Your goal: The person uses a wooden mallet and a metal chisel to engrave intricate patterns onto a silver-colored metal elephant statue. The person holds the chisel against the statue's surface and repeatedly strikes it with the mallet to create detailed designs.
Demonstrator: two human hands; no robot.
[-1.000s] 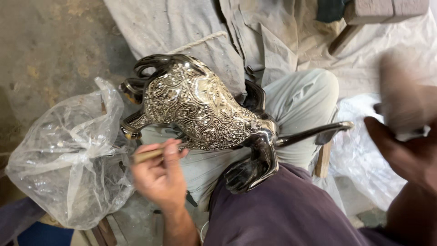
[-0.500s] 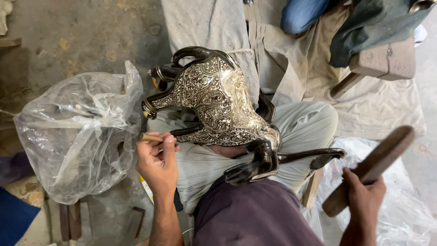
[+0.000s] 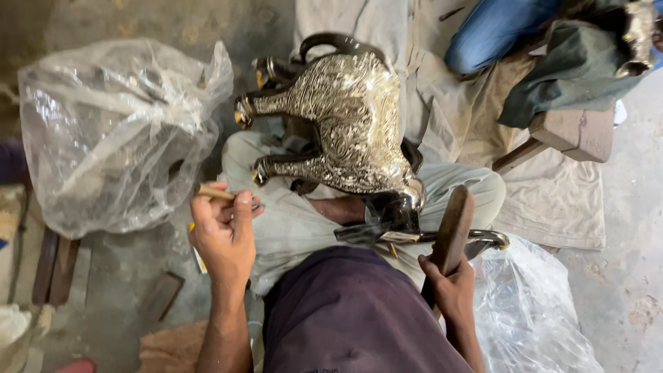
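One embossed silvery figure (image 3: 352,124), wooden mallet (image 3: 452,231)

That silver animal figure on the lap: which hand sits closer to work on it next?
Probably the left hand: it pinches a thin tool right beside the legs of the silver animal figure. The right hand grips a wooden mallet upright, off the metal.

Wooden mallet (image 3: 450,228) now beside figurine (image 3: 345,124)

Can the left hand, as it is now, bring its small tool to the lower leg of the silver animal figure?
Probably yes. The left hand holds the small tool just beside the lower leg of the silver animal figure, with only open space between them.
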